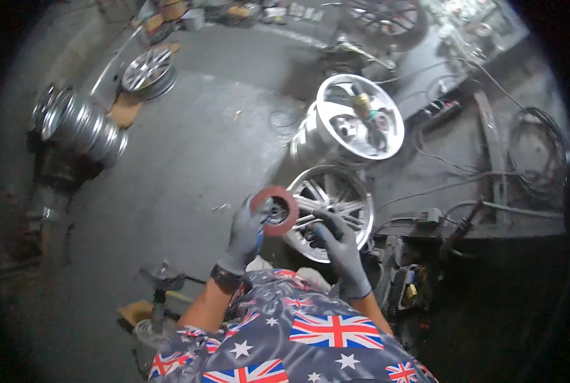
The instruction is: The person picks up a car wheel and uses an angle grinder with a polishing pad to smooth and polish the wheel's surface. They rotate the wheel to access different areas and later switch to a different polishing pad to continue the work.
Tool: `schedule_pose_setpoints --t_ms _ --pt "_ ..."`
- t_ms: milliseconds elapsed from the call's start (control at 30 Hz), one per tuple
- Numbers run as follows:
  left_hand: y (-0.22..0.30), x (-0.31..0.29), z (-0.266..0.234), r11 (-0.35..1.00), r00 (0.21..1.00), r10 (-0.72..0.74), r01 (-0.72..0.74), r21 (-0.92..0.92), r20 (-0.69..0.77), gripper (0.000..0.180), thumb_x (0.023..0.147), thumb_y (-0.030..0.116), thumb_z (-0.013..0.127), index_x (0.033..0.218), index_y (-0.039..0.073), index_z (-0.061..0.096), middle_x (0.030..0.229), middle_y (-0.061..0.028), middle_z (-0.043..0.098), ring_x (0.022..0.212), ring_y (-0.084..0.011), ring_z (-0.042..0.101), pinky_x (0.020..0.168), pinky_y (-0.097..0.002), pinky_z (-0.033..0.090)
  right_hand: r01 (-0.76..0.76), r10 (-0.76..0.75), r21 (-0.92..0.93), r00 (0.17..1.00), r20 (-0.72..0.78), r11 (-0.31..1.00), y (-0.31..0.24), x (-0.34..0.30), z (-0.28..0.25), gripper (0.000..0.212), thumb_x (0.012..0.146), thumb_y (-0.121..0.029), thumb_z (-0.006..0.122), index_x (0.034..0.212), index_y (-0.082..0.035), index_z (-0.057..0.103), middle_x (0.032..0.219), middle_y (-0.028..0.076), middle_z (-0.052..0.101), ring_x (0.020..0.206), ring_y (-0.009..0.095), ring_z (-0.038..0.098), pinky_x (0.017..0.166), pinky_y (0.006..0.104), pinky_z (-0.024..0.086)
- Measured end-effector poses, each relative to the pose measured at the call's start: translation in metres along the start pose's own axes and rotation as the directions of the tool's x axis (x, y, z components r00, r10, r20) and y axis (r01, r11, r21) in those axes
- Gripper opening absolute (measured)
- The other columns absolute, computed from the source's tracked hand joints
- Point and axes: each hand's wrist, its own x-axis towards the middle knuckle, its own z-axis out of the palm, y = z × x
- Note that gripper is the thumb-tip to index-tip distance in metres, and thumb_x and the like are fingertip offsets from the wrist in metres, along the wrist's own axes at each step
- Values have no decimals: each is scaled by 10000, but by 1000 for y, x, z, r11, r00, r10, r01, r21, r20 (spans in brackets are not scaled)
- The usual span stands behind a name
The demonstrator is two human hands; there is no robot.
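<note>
My left hand (245, 231), in a grey glove, grips a reddish-brown flap disc (289, 219) by its centre and inner edge. To its right is my right hand (343, 252), gloved too, its dark-tipped fingers partly bent and apart with nothing visible between them. Both hands are in front of a silver multi-spoke wheel rim (363, 203); whether the right fingers touch its spokes I cannot tell. Just beyond it, a larger polished rim (396, 121) is tilted on top of another. A tool with a yellowish part (361, 105) shows inside that upper rim.
A stack of rims (84, 131) stands at the left, with a single rim (149, 73) farther back by some cardboard (125, 108). On the right, cables (444, 185) and a power strip (439, 110) lie across a grey surface. A dark stand (162, 281) is near my left elbow.
</note>
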Motion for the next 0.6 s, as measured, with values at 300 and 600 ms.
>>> schedule_pose_setpoints --t_ms 300,600 --pt "70 -6 -81 974 967 132 -86 208 -218 357 1049 298 603 1209 -22 600 1015 -75 679 918 -125 622 847 -300 515 -200 160 110 942 295 974 -33 74 132 302 1016 -256 652 1166 5 675 931 29 694 791 75 635 674 220 509" --pt "98 30 -104 614 773 633 -529 586 36 313 938 71 725 1247 45 681 1061 -141 733 971 -219 702 856 -326 533 -105 -6 271 925 380 957 -39 146 162 325 1037 -178 625 1271 47 648 1095 116 735 956 173 712 869 321 567"
